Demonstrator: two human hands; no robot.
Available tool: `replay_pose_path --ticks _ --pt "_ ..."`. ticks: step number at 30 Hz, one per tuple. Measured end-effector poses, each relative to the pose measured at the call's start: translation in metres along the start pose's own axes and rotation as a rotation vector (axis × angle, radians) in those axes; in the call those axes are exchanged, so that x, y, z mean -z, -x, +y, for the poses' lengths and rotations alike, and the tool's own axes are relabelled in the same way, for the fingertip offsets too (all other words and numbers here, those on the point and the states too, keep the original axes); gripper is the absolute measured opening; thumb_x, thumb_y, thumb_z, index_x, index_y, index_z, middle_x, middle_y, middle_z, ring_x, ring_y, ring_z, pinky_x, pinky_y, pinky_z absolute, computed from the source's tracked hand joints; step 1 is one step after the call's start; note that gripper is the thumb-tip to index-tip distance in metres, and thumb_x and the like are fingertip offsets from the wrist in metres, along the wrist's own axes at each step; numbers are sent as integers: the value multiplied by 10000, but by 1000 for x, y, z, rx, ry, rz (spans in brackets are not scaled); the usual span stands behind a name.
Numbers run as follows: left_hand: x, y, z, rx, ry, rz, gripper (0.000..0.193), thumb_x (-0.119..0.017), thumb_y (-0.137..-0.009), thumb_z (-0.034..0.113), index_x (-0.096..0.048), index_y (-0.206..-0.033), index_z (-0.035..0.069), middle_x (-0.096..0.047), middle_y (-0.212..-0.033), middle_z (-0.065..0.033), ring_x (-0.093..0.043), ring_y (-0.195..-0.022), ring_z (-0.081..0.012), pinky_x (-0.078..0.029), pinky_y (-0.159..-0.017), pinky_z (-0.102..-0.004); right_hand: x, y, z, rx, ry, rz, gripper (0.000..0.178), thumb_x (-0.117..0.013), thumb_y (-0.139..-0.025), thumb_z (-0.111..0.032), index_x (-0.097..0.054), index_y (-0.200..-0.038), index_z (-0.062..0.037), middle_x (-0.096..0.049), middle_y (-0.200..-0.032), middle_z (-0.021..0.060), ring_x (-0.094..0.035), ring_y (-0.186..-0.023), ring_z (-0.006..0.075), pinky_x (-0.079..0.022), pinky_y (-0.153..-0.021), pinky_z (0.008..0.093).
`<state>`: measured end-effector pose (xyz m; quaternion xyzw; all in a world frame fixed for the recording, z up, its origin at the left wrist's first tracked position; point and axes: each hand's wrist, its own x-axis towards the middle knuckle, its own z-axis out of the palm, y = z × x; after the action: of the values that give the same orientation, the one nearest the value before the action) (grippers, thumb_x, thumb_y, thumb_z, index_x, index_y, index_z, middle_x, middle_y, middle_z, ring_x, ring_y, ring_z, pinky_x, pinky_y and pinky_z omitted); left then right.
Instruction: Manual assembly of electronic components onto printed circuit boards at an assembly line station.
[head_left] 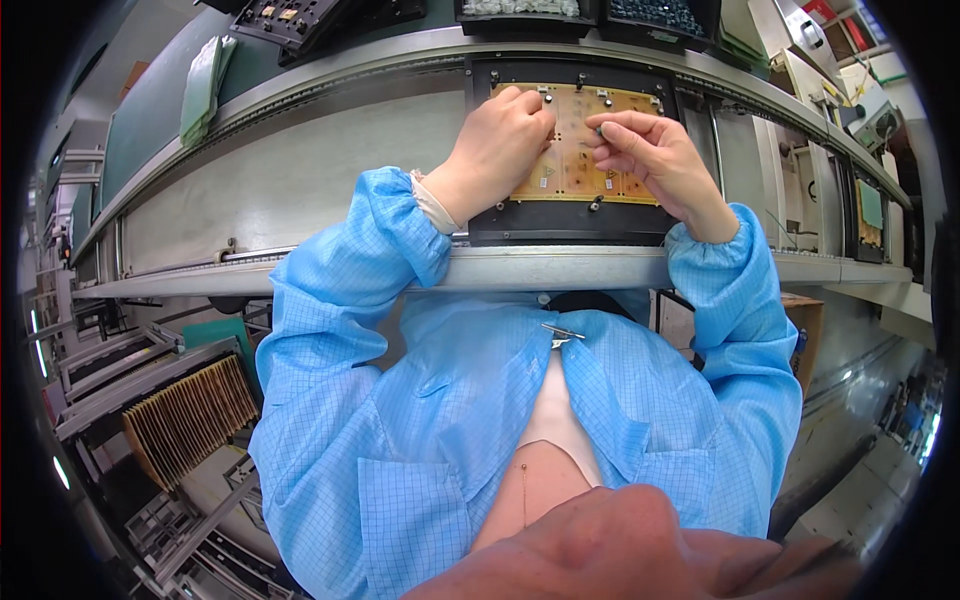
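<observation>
A yellow-brown circuit board panel [562,182] lies in a black carrier frame [545,228] on the conveyor. Small parts and white labels dot its surface. My left hand [503,140] is over the panel's left part with its fingers curled together, fingertips down at the board; whatever they hold is hidden. Above the panel's right part, my right hand [655,158] has thumb and index finger pinched. A tiny dark bit shows at its fingertips, too small to name. Both wrists come out of light blue checked sleeves.
Conveyor rails [560,268] run in front of and behind the carrier. Beyond the far rail stand a bin of white parts [525,8] and a bin of dark blue parts [655,14]. Pale green sheets [207,90] lie far left. A rack of upright boards [190,420] stands lower left.
</observation>
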<state>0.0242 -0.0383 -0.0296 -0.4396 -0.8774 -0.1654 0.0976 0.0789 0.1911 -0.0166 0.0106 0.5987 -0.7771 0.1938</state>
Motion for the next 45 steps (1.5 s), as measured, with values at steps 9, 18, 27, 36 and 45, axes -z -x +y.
replay_pose_path --ticks 9,18,27,36,45 --pt "23 17 -40 78 200 190 72 -667 -804 80 -688 -872 73 -600 -918 -71 -617 -886 -276 -522 -768 -373 -27 -12 8 -56 234 53 251 -625 -982 -156 -657 -1145 33 -679 -948 57 -638 -817 96 -533 -745 237" --pt "17 33 -67 174 354 212 64 -682 -827 142 -715 -852 93 -611 -902 -62 -615 -892 -260 -527 -782 -380 -53 -20 23 241 938 252 111 -694 -901 -75 -725 -975 2 -661 -862 32 -620 -763 96 -488 -670 234" --pt "18 37 -72 141 321 246 69 -692 -825 144 -715 -848 83 -610 -889 -75 -615 -891 -269 -524 -786 -389 -61 -24 32 443 1263 356 121 -744 -847 -118 -744 -909 -14 -570 -725 64 -511 -612 159 -425 -577 287" --pt "18 41 -73 117 253 237 88 -690 -847 131 -705 -903 65 -610 -928 -69 -620 -899 -254 -527 -791 -367 -66 -26 34 448 1342 392 141 -750 -843 -143 -738 -864 -5 -567 -701 83 -548 -637 187 -442 -591 315" --pt "16 44 -74 112 234 237 81 -697 -842 146 -720 -872 75 -609 -913 -69 -612 -890 -253 -522 -799 -375 -73 -30 39 550 1491 457 181 -756 -835 -161 -695 -762 -7 -586 -713 95 -575 -714 256 -467 -643 369"
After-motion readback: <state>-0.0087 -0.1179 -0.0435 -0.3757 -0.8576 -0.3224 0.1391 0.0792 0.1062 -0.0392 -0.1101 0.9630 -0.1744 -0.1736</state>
